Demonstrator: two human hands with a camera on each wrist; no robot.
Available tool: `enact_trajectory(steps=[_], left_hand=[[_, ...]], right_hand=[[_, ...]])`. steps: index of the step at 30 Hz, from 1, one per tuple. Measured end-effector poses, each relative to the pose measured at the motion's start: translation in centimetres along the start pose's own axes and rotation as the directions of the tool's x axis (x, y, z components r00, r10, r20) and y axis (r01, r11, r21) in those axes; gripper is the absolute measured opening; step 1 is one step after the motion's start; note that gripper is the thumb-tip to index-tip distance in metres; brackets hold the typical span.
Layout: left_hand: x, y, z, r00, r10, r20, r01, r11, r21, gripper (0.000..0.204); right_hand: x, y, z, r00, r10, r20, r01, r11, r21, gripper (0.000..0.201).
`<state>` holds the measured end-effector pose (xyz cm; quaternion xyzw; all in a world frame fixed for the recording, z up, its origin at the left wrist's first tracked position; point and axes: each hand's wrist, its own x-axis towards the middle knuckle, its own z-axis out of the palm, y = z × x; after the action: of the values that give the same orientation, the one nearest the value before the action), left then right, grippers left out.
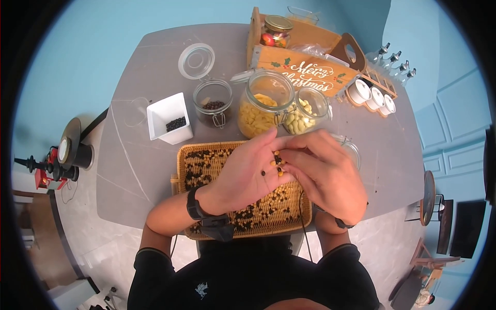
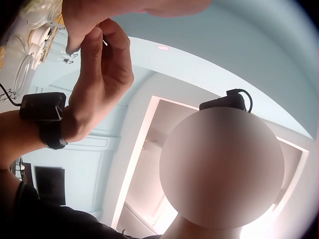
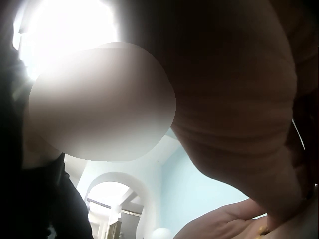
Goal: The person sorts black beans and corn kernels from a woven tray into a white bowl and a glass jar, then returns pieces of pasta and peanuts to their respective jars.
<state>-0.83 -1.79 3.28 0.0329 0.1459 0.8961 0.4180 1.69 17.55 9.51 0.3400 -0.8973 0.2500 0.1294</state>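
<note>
My left hand (image 1: 245,175) is held palm up over a wicker basket (image 1: 181,170), its fingers extended. A few small black and yellow beans (image 1: 279,163) lie on that palm towards the fingers. From the right, my right hand (image 1: 328,173) reaches over with curled fingers, and its thumb and fingertips pinch at these beans. More black and yellow beans (image 1: 258,212) are spread over the basket floor beneath. In the left wrist view the right hand (image 2: 102,74) shows thumb and forefinger close together. The right wrist view is mostly dark, with a yellow bean at its lower edge.
Behind the basket stand a white tub (image 1: 157,124) of black beans, an open jar (image 1: 212,116) of dark beans, a big jar (image 1: 258,121) of yellow pasta-like pieces and a jar (image 1: 301,121) of pale nuts. A wooden Christmas crate (image 1: 263,57) and white canisters (image 1: 360,92) stand farther back.
</note>
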Motion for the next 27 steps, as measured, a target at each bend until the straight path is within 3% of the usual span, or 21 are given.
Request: enact_trajectory(steps=[10, 13, 19, 22, 27], left_hand=[[0.2, -0.4, -0.4, 0.996, 0.032, -0.08, -0.031, 0.999, 0.02, 0.057], [0.1, -0.3, -1.0, 0.999, 0.051, -0.012, -0.051, 0.998, 0.021, 0.053], [0.2, -0.5, -1.4, 0.999, 0.025, -0.025, -0.025, 1.0, -0.012, 0.047], [0.4, -0.8, -3.1, 0.995, 0.032, 0.09, -0.021, 0.993, -0.119, 0.044], [0.2, -0.9, -2.5, 1.0, -0.005, 0.016, 0.006, 0.998, -0.07, 0.042]], right_hand=[[0.2, 0.4, 1.1, 1.0, -0.003, 0.016, 0.004, 0.998, -0.067, 0.015], [0.4, 0.3, 1.1, 1.0, -0.027, -0.008, 0.027, 0.998, -0.053, 0.016], [0.2, 0.0, 1.1, 1.0, -0.025, 0.004, 0.025, 0.999, -0.044, 0.021], [0.1, -0.1, 1.2, 1.0, -0.001, 0.025, 0.002, 1.0, -0.027, 0.023], [-0.1, 0.0, 1.2, 0.999, 0.006, 0.044, -0.006, 1.0, -0.004, 0.023]])
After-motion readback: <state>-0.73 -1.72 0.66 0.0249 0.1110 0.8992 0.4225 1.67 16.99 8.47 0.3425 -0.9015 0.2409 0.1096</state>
